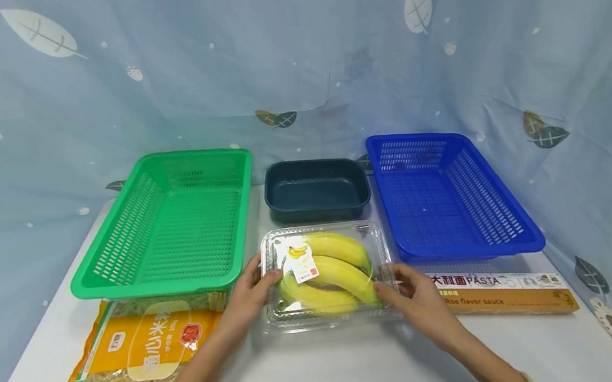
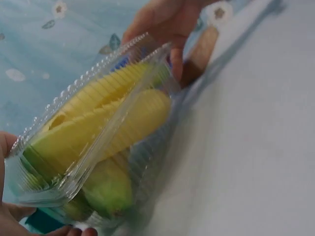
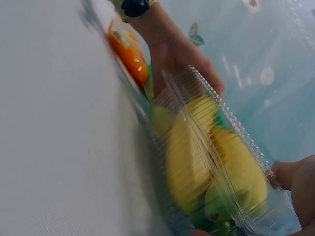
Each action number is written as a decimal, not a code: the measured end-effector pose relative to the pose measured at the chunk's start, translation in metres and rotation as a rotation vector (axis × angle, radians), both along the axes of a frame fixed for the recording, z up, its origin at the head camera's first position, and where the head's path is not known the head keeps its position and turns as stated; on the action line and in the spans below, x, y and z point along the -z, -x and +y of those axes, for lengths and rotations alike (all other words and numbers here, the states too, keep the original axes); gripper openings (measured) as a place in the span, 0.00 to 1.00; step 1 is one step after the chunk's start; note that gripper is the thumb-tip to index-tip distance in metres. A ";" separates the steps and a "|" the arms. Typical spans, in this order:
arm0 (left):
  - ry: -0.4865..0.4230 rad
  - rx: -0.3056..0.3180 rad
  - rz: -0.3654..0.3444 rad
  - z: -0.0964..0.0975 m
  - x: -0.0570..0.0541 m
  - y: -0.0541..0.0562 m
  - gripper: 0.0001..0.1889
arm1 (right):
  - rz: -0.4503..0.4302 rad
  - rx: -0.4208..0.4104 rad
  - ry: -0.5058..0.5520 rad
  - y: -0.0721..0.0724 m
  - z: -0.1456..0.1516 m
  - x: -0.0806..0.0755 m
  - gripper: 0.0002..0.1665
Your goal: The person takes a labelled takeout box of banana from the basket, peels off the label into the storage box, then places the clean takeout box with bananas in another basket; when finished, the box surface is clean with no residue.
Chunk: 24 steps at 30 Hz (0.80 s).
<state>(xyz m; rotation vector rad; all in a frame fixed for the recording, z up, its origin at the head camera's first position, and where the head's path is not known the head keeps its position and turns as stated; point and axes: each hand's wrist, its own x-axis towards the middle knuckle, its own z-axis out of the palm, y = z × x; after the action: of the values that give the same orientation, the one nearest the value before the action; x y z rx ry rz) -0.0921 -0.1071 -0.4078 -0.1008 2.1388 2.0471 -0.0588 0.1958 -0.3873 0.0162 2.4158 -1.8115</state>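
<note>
A clear plastic clamshell box [image 1: 378,239] of yellow bananas [image 1: 344,275] is held between both hands, in the middle of the head view. My left hand [image 1: 251,293] grips its left end, the thumb over the lid's edge. At the other end my right hand [image 1: 417,297] grips the right side, thumb at the front corner. A white label with a banana picture [image 1: 303,264] sits on the lid. In the left wrist view the bananas [image 2: 93,128] show greenish tips through the ribbed plastic. The right wrist view shows the box [image 3: 216,157] from its other end.
Behind the box stands a dark rectangular tub [image 1: 320,211], between a green basket [image 1: 191,229] on the left and a blue basket [image 1: 433,214] on the right. A yellow noodle bag [image 1: 148,347] lies front left; a pasta box [image 1: 511,297] lies front right. A patterned curtain hangs behind.
</note>
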 end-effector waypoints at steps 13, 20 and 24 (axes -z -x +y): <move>0.179 -0.007 -0.008 0.004 0.015 0.012 0.35 | -0.016 0.053 0.014 0.005 -0.002 0.011 0.34; 0.202 -0.012 -0.001 0.004 0.016 0.021 0.32 | 0.307 0.022 -0.500 -0.009 -0.003 -0.008 0.39; 0.205 -0.022 -0.001 0.003 0.013 0.024 0.32 | 0.559 -0.006 -0.645 -0.010 -0.008 -0.024 0.32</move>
<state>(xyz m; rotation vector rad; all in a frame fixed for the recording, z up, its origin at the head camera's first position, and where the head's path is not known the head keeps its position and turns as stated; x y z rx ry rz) -0.1160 -0.1038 -0.4213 -0.1530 2.3511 1.8332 -0.0484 0.1875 -0.3629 -0.4938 3.2673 -1.0402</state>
